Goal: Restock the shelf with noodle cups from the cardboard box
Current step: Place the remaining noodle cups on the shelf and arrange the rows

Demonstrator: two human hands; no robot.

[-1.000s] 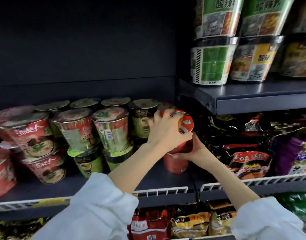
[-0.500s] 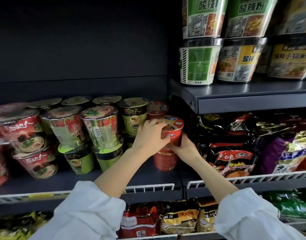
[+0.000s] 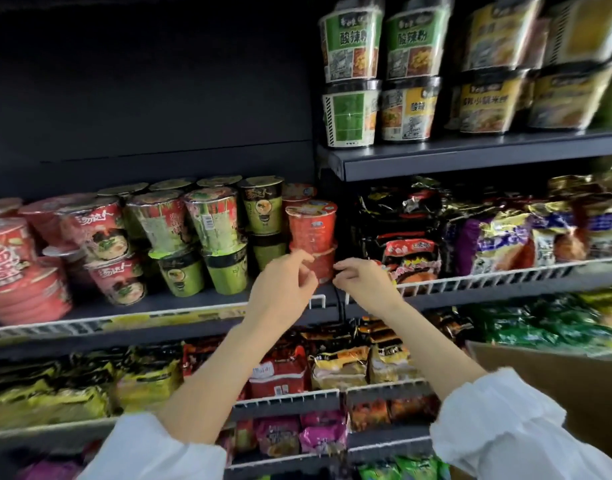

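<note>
From the head view, a red noodle cup [image 3: 311, 223] sits stacked on another at the shelf [image 3: 180, 306] row's right end. The left hand [image 3: 284, 289] and right hand [image 3: 363, 282] hover just in front, loosely curled, holding nothing. The cardboard box [image 3: 557, 386] waits lower right; whether more cups remain, I cannot tell.

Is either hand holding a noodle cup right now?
No: the left hand and right hand hang empty before the stacked red cups.
</note>
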